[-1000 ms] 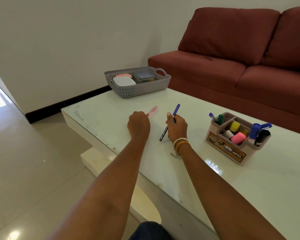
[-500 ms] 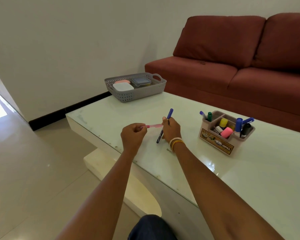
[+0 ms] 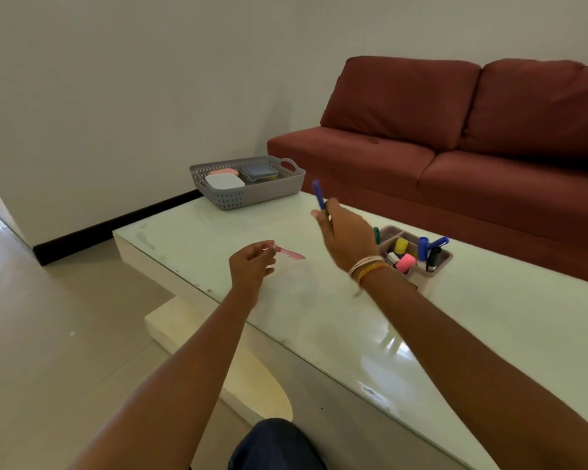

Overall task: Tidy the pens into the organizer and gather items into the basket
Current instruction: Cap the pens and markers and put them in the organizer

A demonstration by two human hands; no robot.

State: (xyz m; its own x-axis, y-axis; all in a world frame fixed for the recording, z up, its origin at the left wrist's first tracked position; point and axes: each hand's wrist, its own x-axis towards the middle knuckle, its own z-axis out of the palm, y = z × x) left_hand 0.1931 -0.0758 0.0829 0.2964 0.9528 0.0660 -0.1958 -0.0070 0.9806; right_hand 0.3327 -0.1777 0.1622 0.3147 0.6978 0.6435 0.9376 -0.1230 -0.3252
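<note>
1. The table (image 3: 489, 334) carries a grey basket (image 3: 269, 193) at its far end.
2. The organizer (image 3: 440, 264) sits just beyond the right wrist.
3. The right hand (image 3: 345, 237), raised, grips a blue pen (image 3: 318, 194) upright.
4. The left hand (image 3: 250, 266) pinches a pink pen (image 3: 291, 254) by its end.

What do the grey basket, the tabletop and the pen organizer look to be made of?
Grey basket: matte moulded plastic, judging by its perforated lattice walls and moulded handle. Tabletop: probably glass, glossy, with sharp window reflections and a thin clear edge. Pen organizer: likely plastic, dull beige, with thin moulded dividers.
</note>
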